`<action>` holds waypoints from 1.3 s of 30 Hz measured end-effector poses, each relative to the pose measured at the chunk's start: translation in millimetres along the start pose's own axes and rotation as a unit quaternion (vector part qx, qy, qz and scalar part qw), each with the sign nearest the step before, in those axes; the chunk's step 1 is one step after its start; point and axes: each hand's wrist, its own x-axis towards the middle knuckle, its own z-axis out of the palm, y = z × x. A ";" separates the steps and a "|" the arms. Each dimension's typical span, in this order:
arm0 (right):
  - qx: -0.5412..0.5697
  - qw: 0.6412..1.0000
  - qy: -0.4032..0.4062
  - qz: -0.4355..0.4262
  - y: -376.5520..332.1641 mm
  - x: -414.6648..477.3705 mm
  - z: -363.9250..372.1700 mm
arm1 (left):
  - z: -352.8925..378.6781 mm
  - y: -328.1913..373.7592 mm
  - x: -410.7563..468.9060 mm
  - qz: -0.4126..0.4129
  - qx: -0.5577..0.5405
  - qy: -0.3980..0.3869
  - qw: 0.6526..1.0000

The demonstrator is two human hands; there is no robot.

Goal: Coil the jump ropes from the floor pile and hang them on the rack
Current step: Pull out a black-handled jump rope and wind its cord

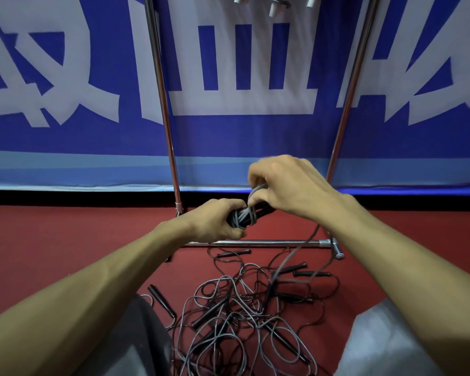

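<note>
Left of centre, the left hand has its fingers curled round one end of the bundle, a rope folded on its black handles, held above the floor in front of the rack. That grip should be firm, I judge, so the folds do not splay while the wrap goes on. Just to its right, the right hand pinches a grey loop over the bundle. Each turn should sit snug beside its neighbour, not crossing. Further right the tail drops to the pile; draw it up slowly, since it may snag other ropes. Leave enough slack for tucking and for hanging beside the hung ropes.
</note>
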 end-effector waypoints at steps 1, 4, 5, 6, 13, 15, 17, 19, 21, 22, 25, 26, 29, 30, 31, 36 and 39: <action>0.018 1.000 0.007 0.019 2.4 -0.4 1.0 | -0.5 0.3 -1.2 0.012 0.019 -0.008 1.000; 0.074 0.992 -0.032 0.097 10.9 -0.2 3.8 | -2.6 1.3 -4.1 0.039 0.064 -0.036 0.997; 0.101 0.986 -0.056 0.121 13.9 0.3 5.4 | -2.8 2.3 -4.6 0.038 0.074 -0.044 0.996; 0.129 0.979 -0.078 0.138 16.0 0.8 6.3 | -2.7 4.2 -5.3 0.033 0.080 -0.052 0.995; 0.319 0.907 -0.213 0.174 31.7 -3.1 15.0 | 8.2 17.0 -4.7 0.020 0.035 -0.082 0.996; 0.384 0.878 -0.212 0.193 38.7 -5.9 18.2 | 6.8 20.1 -4.3 0.020 -0.019 -0.091 0.995; 0.425 0.856 -0.211 0.205 45.2 -8.3 22.7 | 3.5 25.8 -5.6 0.014 -0.147 -0.104 0.984; 0.428 0.855 -0.211 0.202 46.3 -9.4 26.7 | 0.3 29.5 -6.2 0.001 -0.272 -0.102 0.957; 0.428 0.859 -0.199 0.197 43.9 -8.2 30.1 | -2.1 26.4 -4.0 -0.015 -0.340 -0.075 0.937; 0.425 0.862 -0.190 0.202 41.9 -6.9 31.4 | -2.6 24.2 -2.3 -0.024 -0.377 -0.059 0.924; 0.398 0.866 -0.204 0.223 36.5 -4.1 34.5 | -5.4 20.1 1.9 -0.069 -0.512 0.005 0.856; 0.389 0.864 -0.223 0.230 36.8 -4.1 36.0 | -7.6 18.7 2.6 -0.077 -0.548 0.027 0.833; 0.336 0.862 -0.296 0.236 38.5 -8.3 35.3 | -17.8 10.9 2.1 -0.060 -0.614 0.067 0.784; 0.327 0.859 -0.316 0.236 39.7 -9.4 35.2 | -21.8 7.3 1.6 -0.057 -0.624 0.081 0.775; 0.328 0.852 -0.333 0.235 39.0 -10.3 34.1 | -25.3 4.0 1.1 -0.064 -0.630 0.097 0.768; 0.121 0.930 -0.331 0.101 26.4 -1.9 32.5 | -30.2 -9.2 0.9 -0.154 -0.602 0.161 0.766; 0.073 0.953 -0.295 0.010 8.4 0.7 26.7 | -23.3 -18.7 1.1 -0.184 -0.485 0.183 0.835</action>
